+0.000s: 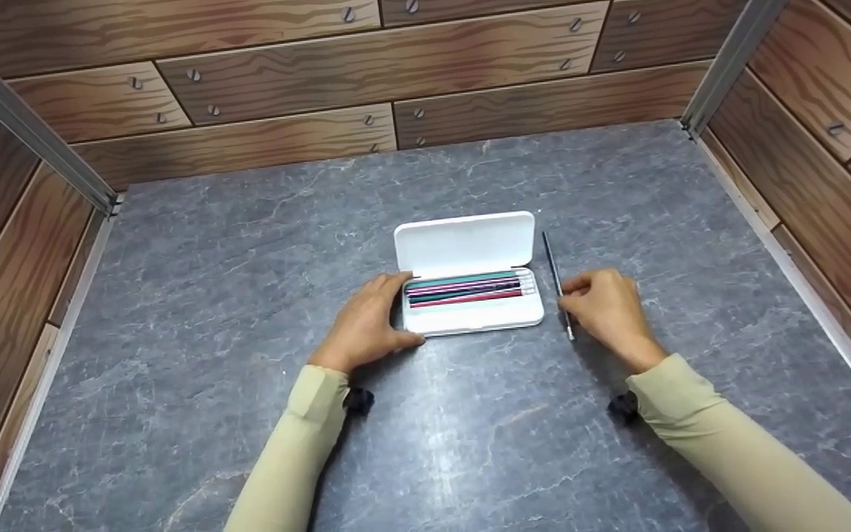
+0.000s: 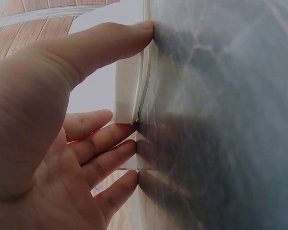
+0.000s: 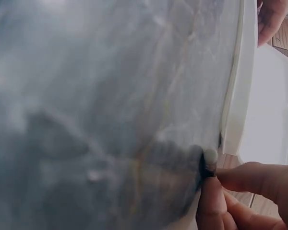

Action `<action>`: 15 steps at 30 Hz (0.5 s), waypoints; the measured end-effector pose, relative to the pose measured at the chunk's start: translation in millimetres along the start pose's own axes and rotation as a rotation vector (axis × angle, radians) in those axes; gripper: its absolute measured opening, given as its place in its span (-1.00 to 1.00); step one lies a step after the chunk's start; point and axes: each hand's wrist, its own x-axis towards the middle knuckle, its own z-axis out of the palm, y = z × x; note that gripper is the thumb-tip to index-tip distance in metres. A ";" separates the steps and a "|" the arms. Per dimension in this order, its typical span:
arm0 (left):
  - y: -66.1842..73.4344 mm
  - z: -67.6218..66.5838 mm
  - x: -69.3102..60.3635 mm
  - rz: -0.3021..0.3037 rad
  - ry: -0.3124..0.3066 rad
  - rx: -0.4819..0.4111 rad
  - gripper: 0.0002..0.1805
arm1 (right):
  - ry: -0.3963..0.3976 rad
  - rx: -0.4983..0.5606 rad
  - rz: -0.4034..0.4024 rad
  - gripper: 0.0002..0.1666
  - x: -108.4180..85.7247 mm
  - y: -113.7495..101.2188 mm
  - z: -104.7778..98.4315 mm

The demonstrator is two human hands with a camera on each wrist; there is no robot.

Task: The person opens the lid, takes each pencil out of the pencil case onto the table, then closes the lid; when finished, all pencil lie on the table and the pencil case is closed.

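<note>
A white pencil case (image 1: 481,316) lies with its lid (image 1: 465,244) raised at the back. Several pencils (image 1: 462,290) in green, purple, dark and red lie side by side inside, their white erasers to the right. My left hand (image 1: 363,321) holds the case's left end, thumb at the front corner and fingers toward the back; in the left wrist view the thumb and fingers span that end. Just right of the case, my right hand (image 1: 610,310) pinches a dark pencil (image 1: 552,258) between thumb and fingers. Its light eraser (image 3: 210,156) points toward me.
The case sits on a grey marble-patterned tabletop (image 1: 233,244). Wood-patterned walls (image 1: 285,81) enclose the back and both sides, with metal posts (image 1: 725,63) at the corners. A dark wrist device (image 1: 358,401) hangs at the left cuff, another (image 1: 623,407) at the right.
</note>
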 end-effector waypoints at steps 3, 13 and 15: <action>0.1 -2.0 -0.6 -0.007 0.002 0.000 0.16 | 0.022 0.020 -0.055 -0.67 7.7 -9.8 -3.8; -0.1 -1.2 0.4 0.001 -0.003 -0.003 0.17 | -0.088 0.098 -0.498 -0.77 46.1 -44.0 4.1; 0.1 -1.1 0.2 0.000 0.001 -0.005 0.17 | -0.148 0.072 -0.575 -0.77 50.9 -45.5 10.7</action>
